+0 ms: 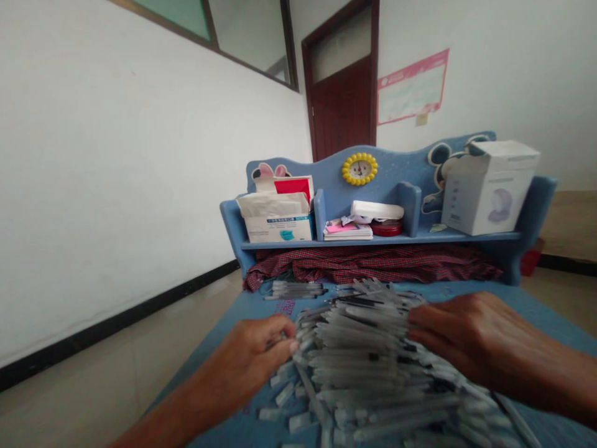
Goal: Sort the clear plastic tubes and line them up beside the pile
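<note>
A big heap of translucent pens (359, 348) covers the middle of the blue desk (205, 367). At the left edge of the heap is my left hand (268, 345), its thumb and fingers closed together; whatever they may hold is too small to make out. My right hand (459, 330) reaches into the right side of the heap, fingers bent down against the pens, their tips partly hidden. Loose pen caps (284, 393) lie below my left hand. Behind the heap, a small row of pens (296, 289) lies side by side.
A blue shelf (280, 245) at the back of the desk bears a mask box (280, 224), papers (347, 233), a red round tin (387, 229) and a white carton (489, 193). Checked cloth (373, 264) is bunched beneath it. A yellow flower clock (359, 169) is on the backboard.
</note>
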The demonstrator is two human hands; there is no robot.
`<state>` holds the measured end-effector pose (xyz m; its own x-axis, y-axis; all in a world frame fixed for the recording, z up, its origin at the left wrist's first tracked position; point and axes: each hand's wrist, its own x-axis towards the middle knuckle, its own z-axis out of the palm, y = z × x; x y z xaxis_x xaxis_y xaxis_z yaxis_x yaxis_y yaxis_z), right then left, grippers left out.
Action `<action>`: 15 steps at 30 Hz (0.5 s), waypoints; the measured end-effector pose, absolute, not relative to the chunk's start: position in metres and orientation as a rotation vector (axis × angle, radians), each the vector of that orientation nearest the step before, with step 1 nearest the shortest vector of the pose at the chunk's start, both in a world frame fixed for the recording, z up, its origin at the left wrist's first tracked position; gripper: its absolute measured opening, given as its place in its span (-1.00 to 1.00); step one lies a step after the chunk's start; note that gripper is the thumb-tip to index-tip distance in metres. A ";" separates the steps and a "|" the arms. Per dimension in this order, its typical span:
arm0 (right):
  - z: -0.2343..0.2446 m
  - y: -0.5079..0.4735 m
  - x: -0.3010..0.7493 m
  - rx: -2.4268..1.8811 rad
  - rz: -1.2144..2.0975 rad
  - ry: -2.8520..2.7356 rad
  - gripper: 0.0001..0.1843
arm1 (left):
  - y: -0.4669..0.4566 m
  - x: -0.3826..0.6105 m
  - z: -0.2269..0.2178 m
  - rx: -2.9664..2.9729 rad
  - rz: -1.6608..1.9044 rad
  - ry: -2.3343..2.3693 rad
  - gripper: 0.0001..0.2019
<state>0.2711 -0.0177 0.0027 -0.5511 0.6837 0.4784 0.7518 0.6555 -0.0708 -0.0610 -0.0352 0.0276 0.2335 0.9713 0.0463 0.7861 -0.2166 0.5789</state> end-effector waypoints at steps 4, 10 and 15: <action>0.018 0.019 0.229 -1.325 -0.472 -2.549 -0.69 | 0.011 -0.052 0.009 2.348 0.482 1.826 -0.86; 0.007 0.036 0.219 -1.420 -0.511 -2.632 -0.70 | 0.021 -0.067 -0.015 2.400 0.470 1.958 -0.84; 0.003 0.038 0.222 -1.478 -0.511 -2.617 -0.67 | 0.024 -0.075 -0.012 2.478 0.349 2.024 -0.80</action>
<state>0.2220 0.0380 0.0033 -0.5266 0.8152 0.2414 0.8461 0.4748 0.2422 -0.0746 0.0243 -0.0118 0.1869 0.9586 0.2150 0.9752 -0.2075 0.0773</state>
